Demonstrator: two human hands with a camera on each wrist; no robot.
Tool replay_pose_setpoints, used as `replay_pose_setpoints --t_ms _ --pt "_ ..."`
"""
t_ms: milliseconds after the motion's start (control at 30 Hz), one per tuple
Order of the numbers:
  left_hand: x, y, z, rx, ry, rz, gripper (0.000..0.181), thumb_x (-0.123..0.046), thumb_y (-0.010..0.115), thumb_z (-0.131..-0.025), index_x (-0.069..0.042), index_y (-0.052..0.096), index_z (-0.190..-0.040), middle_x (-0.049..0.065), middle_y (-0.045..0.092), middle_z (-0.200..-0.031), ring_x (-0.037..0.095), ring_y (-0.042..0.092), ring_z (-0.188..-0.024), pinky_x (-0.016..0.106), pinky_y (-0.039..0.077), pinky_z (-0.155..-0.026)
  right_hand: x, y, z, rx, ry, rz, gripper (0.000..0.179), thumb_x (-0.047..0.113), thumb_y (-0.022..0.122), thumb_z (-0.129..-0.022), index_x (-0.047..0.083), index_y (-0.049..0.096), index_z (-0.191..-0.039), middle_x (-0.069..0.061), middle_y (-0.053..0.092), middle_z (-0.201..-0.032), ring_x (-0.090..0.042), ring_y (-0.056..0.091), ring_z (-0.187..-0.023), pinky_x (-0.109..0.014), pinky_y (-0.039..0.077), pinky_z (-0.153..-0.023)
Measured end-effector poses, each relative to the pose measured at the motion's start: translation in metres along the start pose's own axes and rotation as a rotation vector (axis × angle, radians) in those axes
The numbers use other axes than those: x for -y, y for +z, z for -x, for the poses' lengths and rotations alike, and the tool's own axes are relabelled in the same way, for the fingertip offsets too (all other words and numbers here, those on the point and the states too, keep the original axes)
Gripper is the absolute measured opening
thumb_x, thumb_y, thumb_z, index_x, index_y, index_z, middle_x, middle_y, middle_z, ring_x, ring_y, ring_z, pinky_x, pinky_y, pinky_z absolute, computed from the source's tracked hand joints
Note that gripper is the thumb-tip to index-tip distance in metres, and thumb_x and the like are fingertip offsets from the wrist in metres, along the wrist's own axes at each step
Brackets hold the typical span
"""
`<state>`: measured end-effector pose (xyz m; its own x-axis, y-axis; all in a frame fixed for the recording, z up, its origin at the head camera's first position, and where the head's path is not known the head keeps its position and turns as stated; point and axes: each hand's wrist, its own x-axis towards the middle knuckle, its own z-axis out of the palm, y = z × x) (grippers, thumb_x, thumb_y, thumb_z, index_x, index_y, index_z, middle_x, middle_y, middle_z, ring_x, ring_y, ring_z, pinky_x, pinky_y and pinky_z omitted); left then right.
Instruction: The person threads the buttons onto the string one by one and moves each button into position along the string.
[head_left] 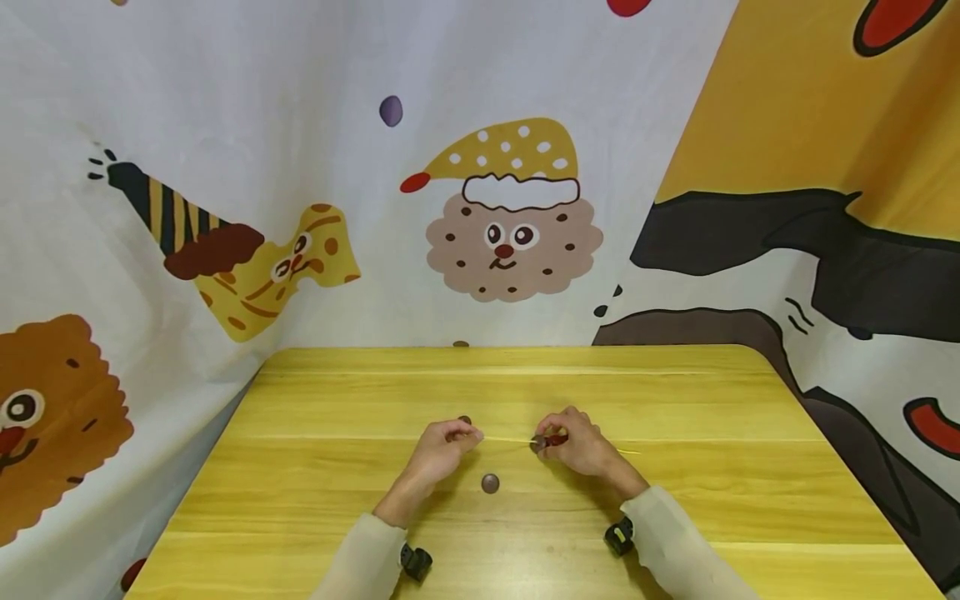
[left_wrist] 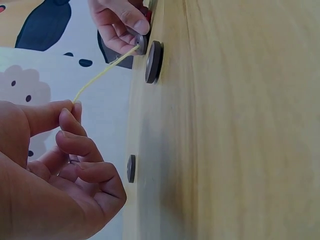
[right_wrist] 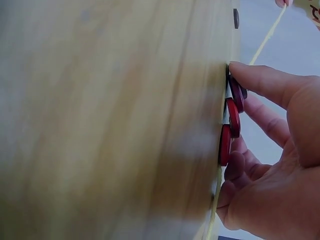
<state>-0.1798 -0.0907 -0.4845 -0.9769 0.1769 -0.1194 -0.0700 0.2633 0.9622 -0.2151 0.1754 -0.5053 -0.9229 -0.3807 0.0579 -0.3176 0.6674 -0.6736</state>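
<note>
Thumb and index finger of my left hand [head_left: 441,447] pinch a yellow string [left_wrist: 102,73] above the table. The string runs across to my right hand [head_left: 585,443] and into the middle of a dark brown button-like disc [left_wrist: 141,44]. My right hand pinches that disc close over the tabletop. Behind it in the right wrist view, a dark red disc [right_wrist: 236,94] and two brighter red discs [right_wrist: 233,117] overlap in a row. More string comes out past the red discs. A loose brown disc [head_left: 491,483] lies between the hands, nearer the person.
Another brown disc [head_left: 465,420] lies just beyond the left hand, partly hidden by it. The wooden table [head_left: 337,500] has rounded far corners. A cloth printed with cartoon figures [head_left: 510,75] hangs behind it and along the left side.
</note>
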Motion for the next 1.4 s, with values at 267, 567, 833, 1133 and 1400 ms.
replay_pose_setpoints --t_ms 267,567,833,1133,1400 --pt "0.000 0.000 0.001 0.008 0.006 -0.010 0.024 -0.021 0.063 -0.098 0.000 0.070 -0.107 0.006 0.059 -0.096 0.018 0.047 -0.083 0.028 0.041 -0.068 -0.001 -0.001 0.001 0.015 -0.004 -0.038 0.021 0.011 0.083 -0.079 0.018 0.069 -0.093 -0.006 0.053 -0.093 -0.021 0.043 -0.085 -0.035 0.029 -0.074" --pt "-0.002 0.001 0.001 0.007 0.007 -0.008 0.022 -0.022 0.063 -0.098 -0.003 0.071 -0.106 0.006 0.059 -0.095 0.018 0.048 -0.083 0.029 0.042 -0.069 0.000 -0.003 0.002 0.043 0.019 -0.067 0.023 0.013 0.084 -0.079 0.017 0.068 -0.095 -0.008 0.051 -0.096 -0.023 0.041 -0.087 -0.036 0.028 -0.073" --pt "-0.005 0.003 0.000 -0.002 0.002 -0.014 0.023 -0.022 0.063 -0.098 -0.001 0.071 -0.105 0.004 0.055 -0.088 0.018 0.046 -0.080 0.028 0.040 -0.066 0.001 -0.007 0.001 0.071 -0.008 -0.140 0.027 0.013 0.082 -0.081 0.010 0.065 -0.101 -0.013 0.053 -0.101 -0.025 0.044 -0.091 -0.034 0.036 -0.074" --pt "-0.005 0.004 -0.001 -0.014 -0.009 -0.010 0.021 -0.024 0.065 -0.097 -0.004 0.072 -0.102 0.002 0.053 -0.086 0.017 0.046 -0.078 0.027 0.040 -0.066 0.017 -0.005 0.001 0.059 -0.013 -0.195 0.029 0.011 0.076 -0.087 0.002 0.062 -0.111 -0.017 0.053 -0.104 -0.019 0.048 -0.078 -0.026 0.043 -0.066" --pt "-0.005 0.006 -0.001 -0.009 -0.002 -0.016 0.023 -0.023 0.065 -0.097 -0.002 0.072 -0.103 0.002 0.053 -0.084 0.018 0.045 -0.077 0.028 0.039 -0.065 0.032 -0.002 0.003 0.087 -0.004 -0.237 0.029 0.015 0.072 -0.092 0.002 0.061 -0.116 -0.019 0.056 -0.114 -0.016 0.049 -0.070 -0.026 0.045 -0.060"
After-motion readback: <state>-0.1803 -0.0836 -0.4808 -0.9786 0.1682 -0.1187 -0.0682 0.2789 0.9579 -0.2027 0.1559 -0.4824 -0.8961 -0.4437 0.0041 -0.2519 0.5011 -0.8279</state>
